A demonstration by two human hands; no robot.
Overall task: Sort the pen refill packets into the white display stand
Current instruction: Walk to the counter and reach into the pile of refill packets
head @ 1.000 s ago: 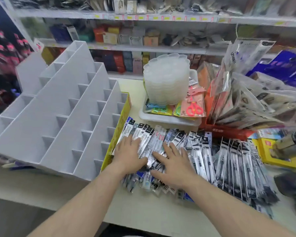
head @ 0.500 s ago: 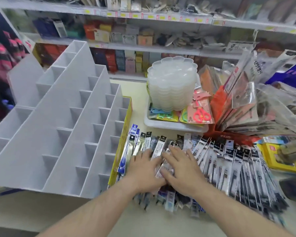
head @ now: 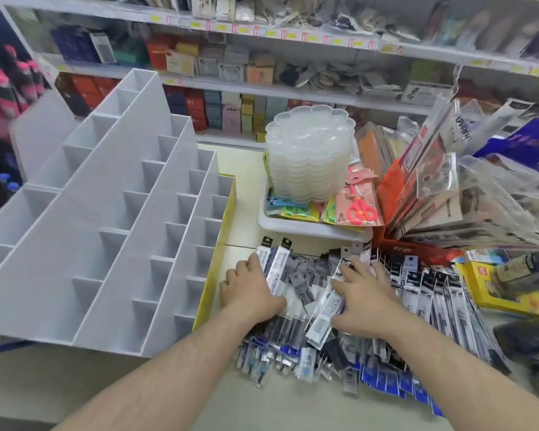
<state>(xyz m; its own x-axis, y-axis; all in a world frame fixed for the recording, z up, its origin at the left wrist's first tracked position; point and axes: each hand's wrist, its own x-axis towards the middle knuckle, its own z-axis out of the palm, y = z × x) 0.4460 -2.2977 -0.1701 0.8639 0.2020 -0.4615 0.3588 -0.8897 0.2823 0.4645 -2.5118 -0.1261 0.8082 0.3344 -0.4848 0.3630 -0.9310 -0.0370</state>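
Observation:
A spread pile of pen refill packets (head: 423, 303), clear sleeves with black and blue headers, covers the counter at lower centre and right. My left hand (head: 249, 290) lies on the pile's left edge, fingers curved against a bunch of packets (head: 277, 265) that stand up beside it. My right hand (head: 361, 297) rests flat on the pile with fingers spread, pressing packets toward the left hand. The white display stand (head: 106, 231), stepped with several compartments that show nothing inside, sits to the left of the pile.
A yellow box edge (head: 213, 275) lies between stand and pile. Behind the pile a white tray (head: 308, 228) carries stacked clear plastic trays (head: 308, 157) and pink scissors (head: 361, 209). Bagged stationery fans out at right, with a yellow box (head: 504, 290). Shop shelves run along the back.
Both hands have slid the packets together into a heap between them, and the left-hand packets now tilt upward. The view has shifted slightly closer.

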